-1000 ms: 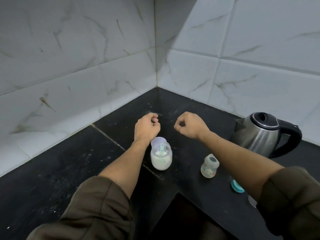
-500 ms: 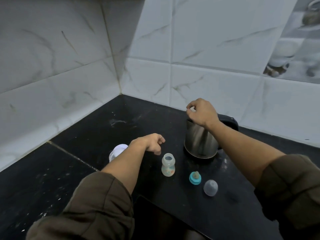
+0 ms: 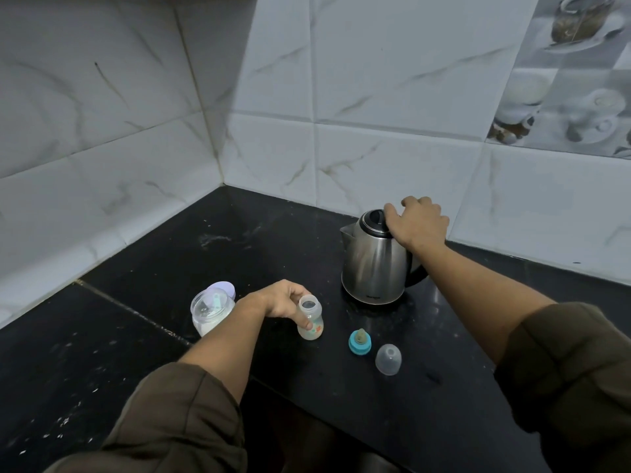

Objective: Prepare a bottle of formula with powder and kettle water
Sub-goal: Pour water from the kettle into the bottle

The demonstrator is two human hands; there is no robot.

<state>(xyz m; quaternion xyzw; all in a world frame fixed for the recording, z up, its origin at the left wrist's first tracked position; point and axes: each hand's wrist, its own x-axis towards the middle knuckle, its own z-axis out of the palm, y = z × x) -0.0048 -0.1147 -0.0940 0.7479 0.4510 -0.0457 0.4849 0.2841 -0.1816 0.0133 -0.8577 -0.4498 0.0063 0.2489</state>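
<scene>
Black tabletop point(image 3: 143, 268) in tiled corner: left hand point(image 3: 281, 299) now gripping open bottle point(image 3: 310, 317), right hand point(image 3: 415, 221) newly clasped on kettle point(image 3: 374, 264) handle, pour seemingly imminent, powder jar point(image 3: 211, 310) untouched.

Brushed steel kettle point(image 3: 374, 264), translucent plastic bottle point(image 3: 310, 322)

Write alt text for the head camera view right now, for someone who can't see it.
A person's left hand grips an open baby bottle upright on a black counter, while the right hand rests on the handle end of a steel kettle. A powder jar stands left of the bottle; a teal nipple ring and clear cap lie to its right.
</scene>
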